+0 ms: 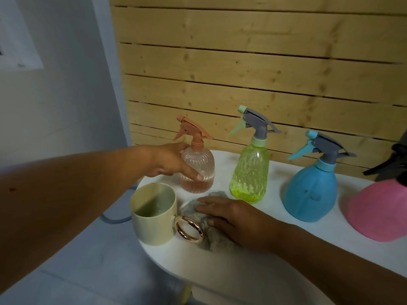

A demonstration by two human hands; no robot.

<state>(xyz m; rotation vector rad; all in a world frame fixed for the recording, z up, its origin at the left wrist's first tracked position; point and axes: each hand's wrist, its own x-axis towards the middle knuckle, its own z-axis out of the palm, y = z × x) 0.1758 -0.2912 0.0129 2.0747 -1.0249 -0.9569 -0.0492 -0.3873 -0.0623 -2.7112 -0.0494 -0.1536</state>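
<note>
Our left hand [169, 160] wraps round the ribbed clear peach spray bottle [204, 164], thumb across its front, at the left end of the white oval table [242, 271]. Just in front stands a pale yellow ceramic mug [152, 225] with a gold ring handle. Beside it our right hand [237, 219] lies flat, fingers straight, pressing a crumpled grey cloth [189, 209]. Further right we see a translucent green spray bottle [251, 172], a blue plastic spray bottle [310, 192] and a pink spray bottle [378, 212].

— What stands on the white rounded table [286, 245]?
— A cream ceramic mug with a gold ring handle [154, 225] at its left end. Further right, a translucent lime-green spray bottle [250, 172], an opaque blue spray bottle [310, 194] and a pink spray bottle [374, 212], possibly black-topped.
— Behind?
— A pale wooden slat wall [242, 62].
</note>
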